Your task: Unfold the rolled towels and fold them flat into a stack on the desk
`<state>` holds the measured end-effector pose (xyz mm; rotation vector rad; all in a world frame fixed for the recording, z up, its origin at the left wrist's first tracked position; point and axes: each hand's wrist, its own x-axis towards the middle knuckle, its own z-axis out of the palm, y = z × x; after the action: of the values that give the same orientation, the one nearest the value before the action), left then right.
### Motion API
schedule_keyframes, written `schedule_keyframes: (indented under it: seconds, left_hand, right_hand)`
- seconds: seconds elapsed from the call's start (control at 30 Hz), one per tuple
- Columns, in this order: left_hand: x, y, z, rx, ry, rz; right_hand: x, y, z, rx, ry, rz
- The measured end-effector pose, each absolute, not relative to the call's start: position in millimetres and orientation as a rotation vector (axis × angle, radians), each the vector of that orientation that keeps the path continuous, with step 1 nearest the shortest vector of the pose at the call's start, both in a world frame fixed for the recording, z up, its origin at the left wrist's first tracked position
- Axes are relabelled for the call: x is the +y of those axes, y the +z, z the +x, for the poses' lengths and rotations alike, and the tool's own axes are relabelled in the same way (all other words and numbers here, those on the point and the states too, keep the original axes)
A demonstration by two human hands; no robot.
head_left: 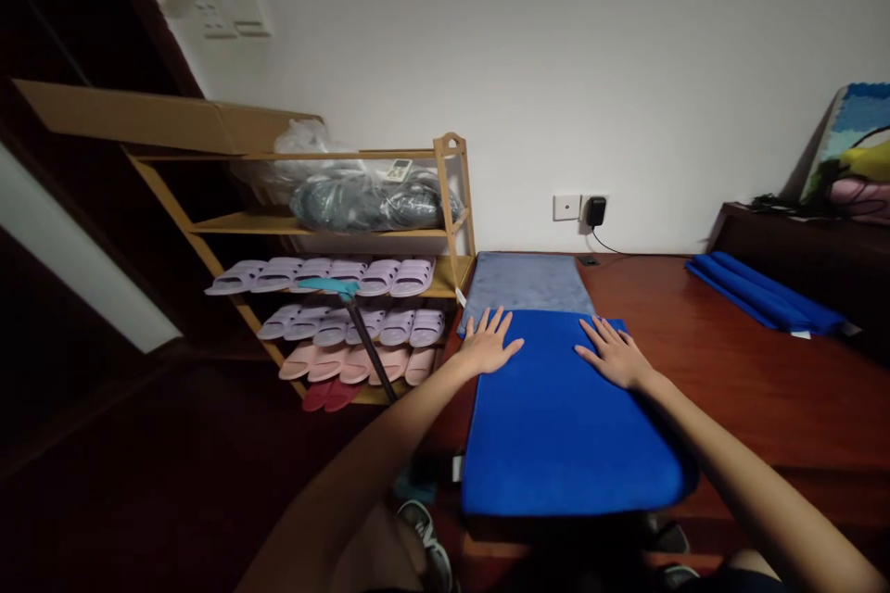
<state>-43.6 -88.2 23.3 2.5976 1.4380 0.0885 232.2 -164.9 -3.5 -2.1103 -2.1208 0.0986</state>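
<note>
A bright blue cloth (549, 417) lies folded on the reddish-brown wooden surface, its near end reaching over the front edge. Beyond its far edge shows a grey-blue cloth section (532, 280); whether both are one piece I cannot tell. My left hand (489, 343) rests flat on the blue cloth's far left corner, fingers spread. On the far right part of the same cloth, my right hand (612, 354) also lies flat with its fingers apart. Neither hand grips anything. A small white tag (457, 469) sticks out at the cloth's near left side.
Folded blue cloths (765, 295) lie at the right of the wooden surface (667, 315). Left stands a wooden shoe rack (455, 204) with several slippers (413, 278) and plastic-wrapped items (368, 199). A blue-headed pole (368, 343) leans before it. A black plug (596, 211) sits in the wall.
</note>
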Motion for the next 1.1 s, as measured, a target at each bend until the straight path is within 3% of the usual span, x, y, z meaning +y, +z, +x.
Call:
schedule_keyframes:
  seconds: [0.67,0.87,1.1]
  left_hand:
    - [-215,30,-91,1.352,0.300,2.830]
    - [-204,46,-92,1.296,0.367,2.818]
    - [-169,47,-97,1.279,0.540,2.821]
  right_hand:
    - [-302,-7,202,-2.063,-0.027,-2.021]
    - [-295,2,231,-1.859,0.243,-1.873]
    - [-273,-8,281,-1.841,0.081,-1.923]
